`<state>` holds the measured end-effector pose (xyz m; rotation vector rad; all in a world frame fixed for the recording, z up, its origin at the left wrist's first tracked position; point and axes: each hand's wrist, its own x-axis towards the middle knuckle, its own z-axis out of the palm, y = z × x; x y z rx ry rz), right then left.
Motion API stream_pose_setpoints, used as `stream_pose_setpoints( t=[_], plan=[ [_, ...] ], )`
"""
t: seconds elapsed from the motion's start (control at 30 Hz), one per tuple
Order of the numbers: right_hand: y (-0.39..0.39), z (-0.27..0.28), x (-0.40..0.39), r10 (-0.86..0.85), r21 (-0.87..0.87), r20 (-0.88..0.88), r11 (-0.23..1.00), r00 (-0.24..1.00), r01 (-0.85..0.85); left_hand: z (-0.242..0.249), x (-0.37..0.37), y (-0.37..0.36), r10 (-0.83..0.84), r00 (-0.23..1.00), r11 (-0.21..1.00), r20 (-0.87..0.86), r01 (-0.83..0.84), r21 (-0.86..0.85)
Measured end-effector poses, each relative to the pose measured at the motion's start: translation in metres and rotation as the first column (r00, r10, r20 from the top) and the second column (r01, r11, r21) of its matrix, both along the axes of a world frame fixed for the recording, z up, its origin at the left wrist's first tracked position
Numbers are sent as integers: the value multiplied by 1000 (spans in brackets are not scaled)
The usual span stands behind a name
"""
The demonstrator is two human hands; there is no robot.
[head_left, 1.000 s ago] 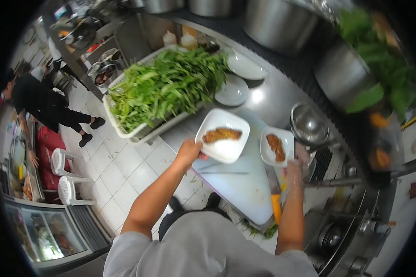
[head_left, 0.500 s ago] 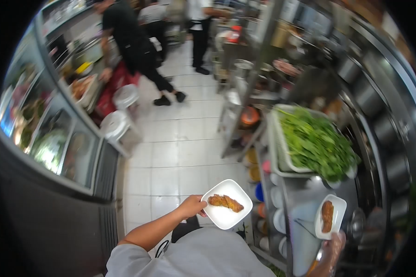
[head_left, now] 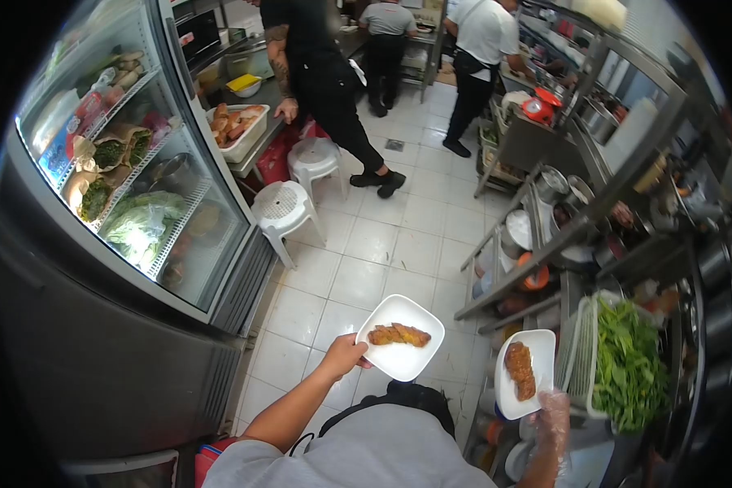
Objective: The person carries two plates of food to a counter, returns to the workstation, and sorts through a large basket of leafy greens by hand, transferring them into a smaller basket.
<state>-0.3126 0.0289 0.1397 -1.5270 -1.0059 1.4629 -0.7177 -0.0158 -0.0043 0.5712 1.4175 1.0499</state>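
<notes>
My left hand (head_left: 347,355), bare, grips the left rim of a square white plate (head_left: 403,363). On that plate lies a strip of browned, fried-looking food (head_left: 399,334), scored or cut across. Off to the right, my right hand (head_left: 555,407) wears a clear plastic glove and is closed on the lower edge of a second white dish (head_left: 545,350). A longer browned piece of food (head_left: 520,371) rests in it. Both dishes are held up in front of me, roughly level, and apart from each other. Some right-hand fingers are hidden beneath the dish.
A glass-door fridge (head_left: 163,154) stands at left, white stools (head_left: 281,202) beyond it. Leafy greens (head_left: 630,366) fill a basket beside metal shelving (head_left: 594,215) at right. A person in black (head_left: 325,89) stands ahead; two more people are farther back. White floor tiles (head_left: 366,256) run between.
My view has swung left, showing more of the fridge. The right-hand dish has moved left, off the spot over the metal counter and closer to the left-hand plate. Both dishes stay held.
</notes>
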Motion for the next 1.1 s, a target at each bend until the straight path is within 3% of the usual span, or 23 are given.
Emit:
stream_pose_setpoints(
  t=[0.1, 0.3, 0.4, 0.47, 0.5, 0.53, 0.57, 0.6, 0.7, 0.73, 0.9, 1.0, 1.1],
  plan=[
    [54, -4, -32, 73, -25, 65, 997, 995, -72, 9, -18, 37, 77, 997, 997, 8, -77, -6],
    [194, -34, -79, 153, -1, -19, 988, 988, -153, 20, -70, 122, 103, 994, 993, -33, -105, -53],
    [276, -30, -113, 200, -91, -109, 973, 974, -210, 27, -85, 162, 199, 978, 977, -67, -203, -64],
    [356, -67, -123, 405, 126, -1, 907, 914, -402, 29, -94, 197, 274, 960, 959, -59, -278, -60],
    [367, -36, -163, 418, 47, 167, 901, 893, -431, 32, -121, 199, 297, 955, 954, -24, -297, -37],
    [389, -43, -171, 408, 84, 178, 900, 895, -427, 32, -120, 212, 317, 947, 946, -57, -320, -51],
    [412, -66, -176, 366, 172, 59, 913, 929, -370, 32, -119, 225, 302, 952, 951, -52, -305, -51],
    [445, -91, -172, 413, 111, 105, 899, 905, -423, 33, -119, 239, 338, 939, 939, -60, -341, -46],
    [513, -87, -207, 426, -6, -28, 905, 904, -426, 29, -125, 287, 377, 923, 923, -79, -382, -54],
    [517, -76, -243, 404, -30, 1, 914, 915, -404, 32, -155, 291, 381, 924, 920, -44, -383, -82],
    [616, -84, -262, 346, 75, -122, 938, 930, -339, 15, -176, 410, 323, 945, 942, -54, -327, -74],
    [651, -78, -286, 263, -7, 33, 965, 964, -263, -11, -234, 491, 243, 970, 967, 8, -241, -78],
    [691, -82, -281, 245, 73, 94, 965, 965, -252, -8, -263, 591, 159, 987, 987, -3, -160, -12]
  ],
)
